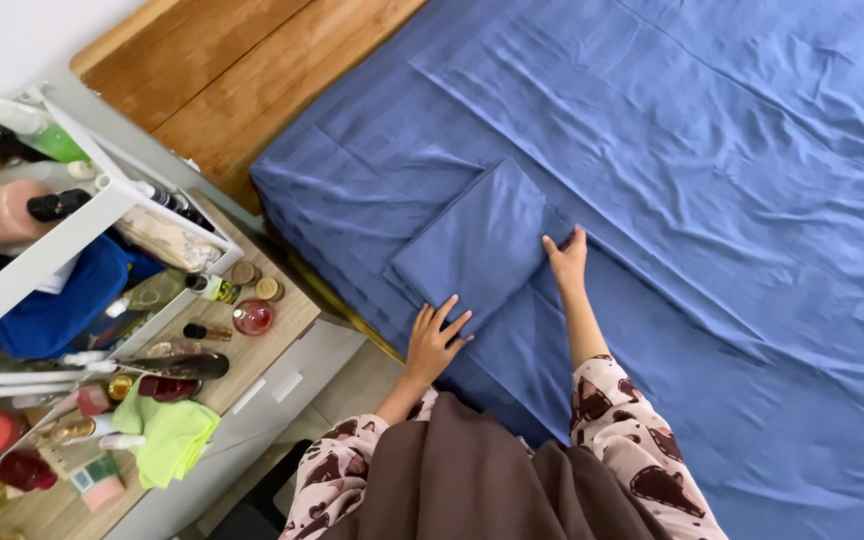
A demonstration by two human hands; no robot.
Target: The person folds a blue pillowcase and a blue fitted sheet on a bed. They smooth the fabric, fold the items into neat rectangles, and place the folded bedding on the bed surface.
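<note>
A folded blue cloth (480, 240) lies on the blue bed sheet (712, 170) near the bed's corner. My left hand (434, 340) rests flat on the folded cloth's near corner with fingers spread. At the right-hand corner of that cloth, my right hand (566, 258) has its fingers curled over the fabric edge, pinching it. Both sleeves are pink with brown patterns.
A wooden headboard (222, 70) stands at the top left. Beside the bed is a wooden bedside table (252, 350) crowded with small bottles, a green cloth (172, 440) and a white shelf rack (52, 240) holding bottles and a blue cloth.
</note>
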